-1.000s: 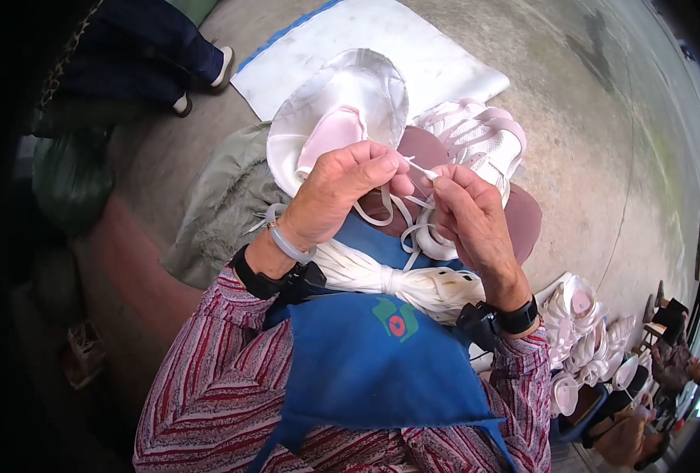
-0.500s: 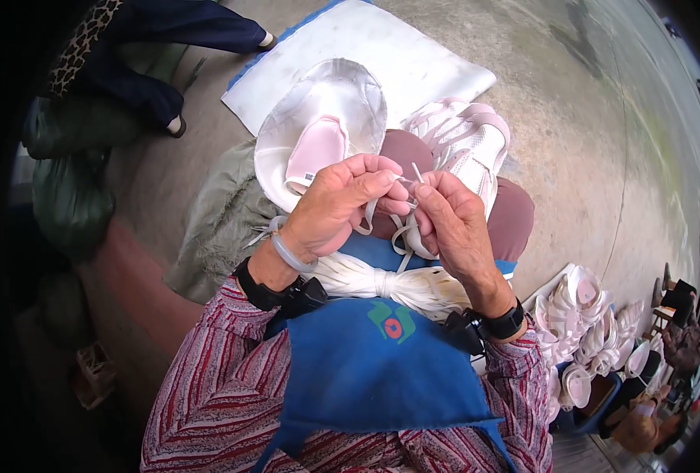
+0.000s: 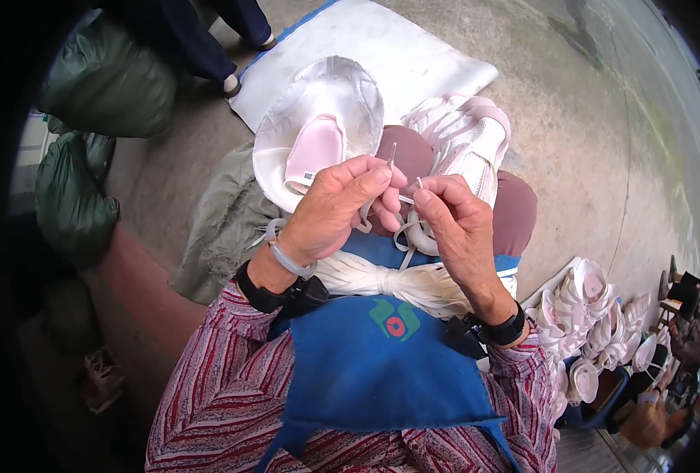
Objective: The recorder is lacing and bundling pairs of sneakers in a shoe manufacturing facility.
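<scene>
My left hand (image 3: pixel 336 197) is closed in a pinch on a white shoelace (image 3: pixel 365 213), with a narrow tip sticking up above the thumb. Close beside it, my right hand (image 3: pixel 454 214) pinches a lace end between thumb and forefinger. Loops of lace hang below the fingers. Past my right hand, a white and pink shoe upper (image 3: pixel 476 150) rests against my knee. A thick bundle of white laces (image 3: pixel 365 276), gathered in the middle, lies across my lap. Ahead of my left hand is a silvery white rounded piece (image 3: pixel 355 88) with a pink insole-shaped panel (image 3: pixel 318 150).
A white sheet (image 3: pixel 381 55) with blue edging lies on the concrete floor ahead. Dark green sacks (image 3: pixel 74 197) stand at left, near another person's legs (image 3: pixel 200 39). Many similar shoe uppers (image 3: pixel 578 315) are piled at right, with people seated beyond.
My hands have drawn slightly apart, and the lace tip at my left hand now points upward. The other person's legs have shifted, showing more of the green sacks.
</scene>
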{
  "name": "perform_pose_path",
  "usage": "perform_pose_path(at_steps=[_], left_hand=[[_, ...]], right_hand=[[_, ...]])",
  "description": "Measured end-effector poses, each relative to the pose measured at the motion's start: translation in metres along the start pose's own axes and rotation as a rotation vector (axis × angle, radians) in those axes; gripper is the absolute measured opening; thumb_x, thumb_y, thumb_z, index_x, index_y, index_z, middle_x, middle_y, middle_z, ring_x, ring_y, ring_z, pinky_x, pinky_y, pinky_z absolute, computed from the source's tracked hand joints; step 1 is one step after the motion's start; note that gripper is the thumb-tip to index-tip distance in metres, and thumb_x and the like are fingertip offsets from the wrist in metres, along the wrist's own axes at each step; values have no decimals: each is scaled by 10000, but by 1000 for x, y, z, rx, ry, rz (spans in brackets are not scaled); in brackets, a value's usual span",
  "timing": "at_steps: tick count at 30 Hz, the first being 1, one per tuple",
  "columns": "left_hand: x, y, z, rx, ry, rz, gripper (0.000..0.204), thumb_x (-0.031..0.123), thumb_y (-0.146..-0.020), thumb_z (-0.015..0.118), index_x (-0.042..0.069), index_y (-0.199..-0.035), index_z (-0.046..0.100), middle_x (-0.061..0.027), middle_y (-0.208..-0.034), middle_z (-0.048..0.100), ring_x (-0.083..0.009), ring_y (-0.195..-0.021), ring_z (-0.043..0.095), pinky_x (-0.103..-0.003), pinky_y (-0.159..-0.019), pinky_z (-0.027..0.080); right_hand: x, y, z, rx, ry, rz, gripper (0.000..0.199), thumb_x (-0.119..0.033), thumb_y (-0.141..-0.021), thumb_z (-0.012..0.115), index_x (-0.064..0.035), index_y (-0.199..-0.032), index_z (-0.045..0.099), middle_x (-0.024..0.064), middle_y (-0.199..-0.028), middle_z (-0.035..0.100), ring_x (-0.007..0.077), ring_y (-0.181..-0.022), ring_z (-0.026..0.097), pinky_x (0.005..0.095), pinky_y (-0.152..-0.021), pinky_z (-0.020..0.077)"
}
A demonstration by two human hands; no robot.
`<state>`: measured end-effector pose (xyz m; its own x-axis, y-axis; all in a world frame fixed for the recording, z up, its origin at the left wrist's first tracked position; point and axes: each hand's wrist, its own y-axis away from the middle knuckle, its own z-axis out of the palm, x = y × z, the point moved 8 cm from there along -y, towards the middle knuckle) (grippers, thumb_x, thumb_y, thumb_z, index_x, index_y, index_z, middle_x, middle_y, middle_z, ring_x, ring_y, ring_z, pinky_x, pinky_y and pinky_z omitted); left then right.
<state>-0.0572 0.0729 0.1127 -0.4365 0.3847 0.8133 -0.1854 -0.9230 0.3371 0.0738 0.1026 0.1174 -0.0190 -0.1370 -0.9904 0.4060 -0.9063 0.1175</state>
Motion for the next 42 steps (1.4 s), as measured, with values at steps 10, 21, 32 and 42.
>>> perform_pose_path(at_steps=[10, 21, 32, 42], left_hand=[[1, -7, 14, 8, -343, -30, 238, 237, -940, 502, 13, -955, 583, -11, -687, 569, -38, -452, 460, -162, -416, 376], [4, -6, 29, -35, -407, 165, 290, 203, -945, 482, 21, -1163, 543, 15, -763, 559, -27, -580, 495, -164, -474, 403], [1, -6, 47, -187, -328, 133, 244, 231, -966, 444, 20, -1040, 541, 4, -781, 539, -47, -620, 510, -183, -557, 446], [93, 30, -7, 154, -302, 397, 289, 244, -976, 418, -4, -936, 562, -8, -626, 512, -56, -579, 464, -192, -592, 406]], right_hand=[[-11, -3, -6, 69, -14, 25, 203, -126, -864, 614, -5, -1025, 640, 21, -823, 627, 58, -729, 556, 197, -650, 457], [-21, -7, -16, 93, 19, -62, 121, -87, -807, 665, -16, -905, 674, 23, -857, 564, 74, -748, 516, 195, -620, 409], [-33, -10, -6, -21, -183, 67, 125, -54, -809, 648, 16, -913, 647, 85, -1041, 534, 132, -834, 538, 232, -717, 438], [-33, -4, -52, 217, 342, -167, 87, -42, -848, 567, 11, -909, 596, 47, -829, 552, 109, -724, 524, 245, -664, 433]])
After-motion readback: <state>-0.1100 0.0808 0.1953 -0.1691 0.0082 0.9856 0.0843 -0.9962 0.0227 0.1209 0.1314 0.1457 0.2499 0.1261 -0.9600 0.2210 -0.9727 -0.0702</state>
